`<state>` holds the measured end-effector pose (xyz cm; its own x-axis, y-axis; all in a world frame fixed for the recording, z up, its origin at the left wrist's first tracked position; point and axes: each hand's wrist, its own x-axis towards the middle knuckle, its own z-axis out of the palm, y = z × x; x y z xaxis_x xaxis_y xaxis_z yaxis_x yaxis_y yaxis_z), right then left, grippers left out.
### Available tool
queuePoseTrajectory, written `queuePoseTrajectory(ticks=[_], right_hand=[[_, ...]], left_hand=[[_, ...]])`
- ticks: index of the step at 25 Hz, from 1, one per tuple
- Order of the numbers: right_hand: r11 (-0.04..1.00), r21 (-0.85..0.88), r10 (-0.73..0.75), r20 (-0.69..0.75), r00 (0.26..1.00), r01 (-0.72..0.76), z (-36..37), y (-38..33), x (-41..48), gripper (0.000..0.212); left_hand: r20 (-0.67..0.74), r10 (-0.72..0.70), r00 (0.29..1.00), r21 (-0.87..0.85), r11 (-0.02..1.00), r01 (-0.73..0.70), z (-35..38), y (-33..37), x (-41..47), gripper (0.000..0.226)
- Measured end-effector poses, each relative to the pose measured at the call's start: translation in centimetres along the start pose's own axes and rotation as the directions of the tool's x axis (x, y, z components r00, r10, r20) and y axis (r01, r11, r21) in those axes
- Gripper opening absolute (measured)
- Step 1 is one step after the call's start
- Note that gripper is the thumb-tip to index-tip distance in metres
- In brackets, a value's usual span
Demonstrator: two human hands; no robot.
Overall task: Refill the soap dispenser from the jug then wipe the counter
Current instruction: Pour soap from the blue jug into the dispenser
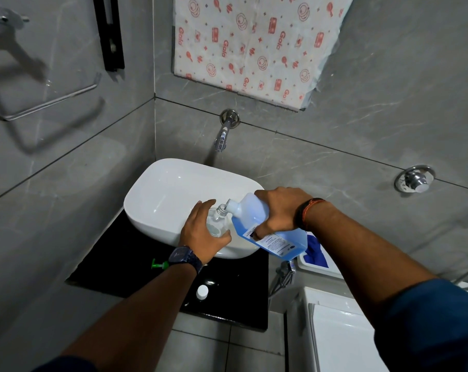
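Observation:
My left hand (202,232) grips a clear soap dispenser bottle (217,220) over the white basin (160,200), its open threaded neck pointing up and right. My right hand (278,210) holds a translucent jug of blue liquid soap (250,210), tilted with its spout right at the bottle's neck. The green pump head (157,264) lies on the black counter (114,267) left of my wrist. A white cap (202,291) sits on the counter near its front edge. A blue cloth (317,251) lies in a white tray to the right.
A chrome tap (223,135) juts from the grey tiled wall above the basin. A chrome valve (415,179) is on the right wall, a towel ring (39,103) on the left wall. A white toilet tank (340,326) stands at the lower right.

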<state>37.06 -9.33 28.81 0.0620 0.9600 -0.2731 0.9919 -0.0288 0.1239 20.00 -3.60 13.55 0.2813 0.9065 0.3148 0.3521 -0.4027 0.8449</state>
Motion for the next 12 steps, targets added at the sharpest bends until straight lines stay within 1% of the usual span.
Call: queuePoseTrajectory(ticks=[7, 12], right_hand=[[1.0, -0.017, -0.007, 0.006, 1.0, 0.007, -0.47, -0.25, 0.4, 0.072], [1.0, 0.006, -0.015, 0.027, 1.0, 0.015, -0.85, -0.41, 0.33, 0.061]], left_hand=[[0.013, -0.01, 1.0, 0.023, 1.0, 0.01, -0.17, -0.35, 0.42, 0.081], [0.012, -0.015, 1.0, 0.035, 0.999, 0.015, -0.24, -0.56, 0.53, 0.08]])
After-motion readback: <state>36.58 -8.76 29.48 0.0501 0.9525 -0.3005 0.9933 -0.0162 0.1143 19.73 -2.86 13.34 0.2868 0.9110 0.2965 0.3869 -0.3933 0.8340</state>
